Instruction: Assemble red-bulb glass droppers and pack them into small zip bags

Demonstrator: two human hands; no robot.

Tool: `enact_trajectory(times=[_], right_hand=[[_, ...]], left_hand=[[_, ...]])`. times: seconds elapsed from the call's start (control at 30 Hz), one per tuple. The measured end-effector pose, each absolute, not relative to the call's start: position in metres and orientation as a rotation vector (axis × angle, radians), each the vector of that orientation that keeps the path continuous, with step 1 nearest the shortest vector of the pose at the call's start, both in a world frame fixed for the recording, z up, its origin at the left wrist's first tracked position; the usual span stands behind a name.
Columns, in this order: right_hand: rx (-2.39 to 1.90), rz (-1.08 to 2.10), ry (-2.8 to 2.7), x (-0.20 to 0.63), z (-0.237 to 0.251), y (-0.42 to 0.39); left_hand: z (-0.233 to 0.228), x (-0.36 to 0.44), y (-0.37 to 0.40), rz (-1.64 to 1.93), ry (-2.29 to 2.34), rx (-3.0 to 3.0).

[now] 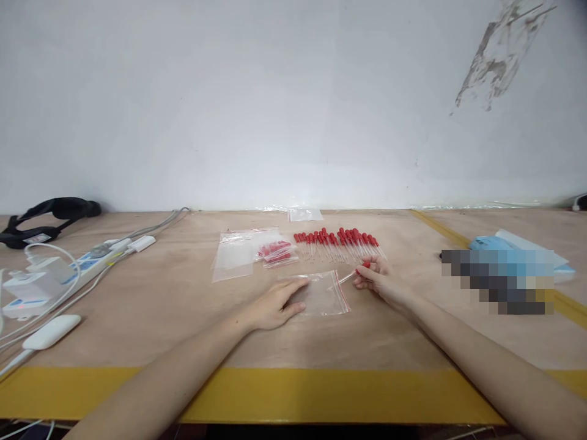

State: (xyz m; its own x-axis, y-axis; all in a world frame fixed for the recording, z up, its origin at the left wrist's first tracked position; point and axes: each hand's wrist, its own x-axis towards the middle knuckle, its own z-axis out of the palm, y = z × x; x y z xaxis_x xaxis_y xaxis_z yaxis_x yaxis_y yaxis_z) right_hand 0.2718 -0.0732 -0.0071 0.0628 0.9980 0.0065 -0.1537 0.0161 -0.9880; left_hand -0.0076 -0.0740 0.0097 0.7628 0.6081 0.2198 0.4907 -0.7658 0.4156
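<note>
My left hand (275, 304) lies flat on a small clear zip bag (323, 293), pinning its left side to the wooden table (183, 318). My right hand (378, 280) pinches a red-capped glass dropper (355, 272), its thin tip pointing at the bag's open red-striped mouth. Just behind the hands, a row of several red-capped droppers (339, 243) lies side by side. A filled bag of red droppers (277, 252) rests to the left of that row.
Empty clear bags (238, 253) lie left of the filled one, and another small bag (305, 214) sits near the wall. A power strip with cables (68, 275), a white device (50, 332) and a black strap (46, 217) occupy the left. Blue items (518, 250) lie right.
</note>
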Motion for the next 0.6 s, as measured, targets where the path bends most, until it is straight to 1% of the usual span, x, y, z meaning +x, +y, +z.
enact_trajectory(times=[0.17,0.3,0.4,0.5,0.6], right_hand=[[-1.142,1.210,-1.360,0.267,-0.011,-0.077],[-1.023,1.189,-1.508,0.264,-0.008,-0.079],[-0.933,1.288,-1.553,0.258,-0.005,-0.080],[-0.941,1.417,-1.565,0.253,-0.004,-0.080],[-0.977,1.406,-1.577,0.254,-0.004,-0.076]], left_hand=[[0.010,-0.007,-0.074,0.506,0.837,2.622],[0.009,-0.007,-0.073,0.529,0.806,2.613],[0.008,-0.007,-0.073,0.539,0.792,2.607],[0.009,-0.006,-0.074,0.550,0.792,2.603],[0.011,-0.006,-0.074,0.554,0.792,2.585]])
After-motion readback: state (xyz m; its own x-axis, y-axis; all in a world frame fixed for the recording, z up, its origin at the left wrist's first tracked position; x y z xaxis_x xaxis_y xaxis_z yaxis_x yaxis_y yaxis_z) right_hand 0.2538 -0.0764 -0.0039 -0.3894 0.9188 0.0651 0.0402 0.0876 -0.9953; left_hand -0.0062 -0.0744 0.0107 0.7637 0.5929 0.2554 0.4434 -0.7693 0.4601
